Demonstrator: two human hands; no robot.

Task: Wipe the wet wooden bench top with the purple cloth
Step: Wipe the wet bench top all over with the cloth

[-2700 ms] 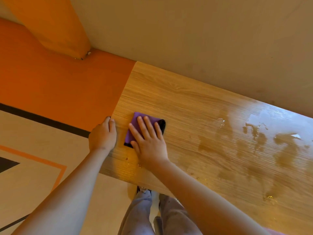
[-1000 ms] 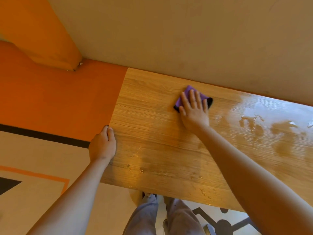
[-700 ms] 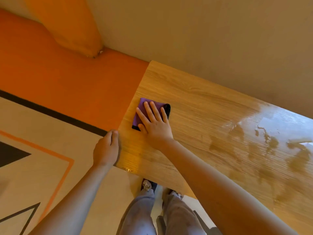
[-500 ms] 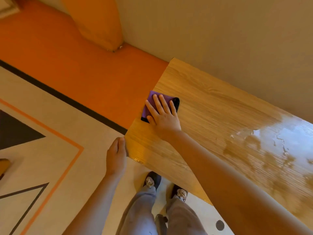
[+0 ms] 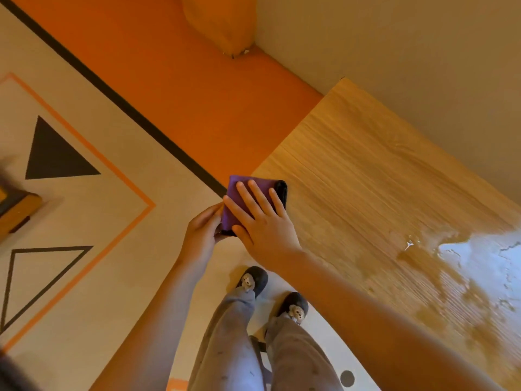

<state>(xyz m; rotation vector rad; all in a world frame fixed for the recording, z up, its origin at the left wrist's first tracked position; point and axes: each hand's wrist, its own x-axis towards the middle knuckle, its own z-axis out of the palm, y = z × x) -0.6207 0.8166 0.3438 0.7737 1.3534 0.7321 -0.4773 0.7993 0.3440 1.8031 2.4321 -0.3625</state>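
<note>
The purple cloth (image 5: 235, 190), folded with a black edge, lies at the near left corner of the wooden bench top (image 5: 366, 179) and hangs partly over its end. My right hand (image 5: 262, 224) presses flat on the cloth with the fingers spread. My left hand (image 5: 201, 232) is just off the bench's end, its fingers curled against the cloth's overhanging left edge. The left part of the bench looks dry. A shiny pool of water (image 5: 479, 258) and wet streaks cover the bench at the right.
A beige wall (image 5: 394, 38) runs along the bench's far side. The floor to the left is orange with a black stripe (image 5: 112, 91) and triangle marks. My legs and slippers (image 5: 251, 280) stand below the bench's front edge. A wooden object (image 5: 17, 207) lies at far left.
My right hand slid the cloth from the bench's far side back to the near left corner, partly over the end. My left hand moved from the bench corner onto the cloth's edge. The view turned left.
</note>
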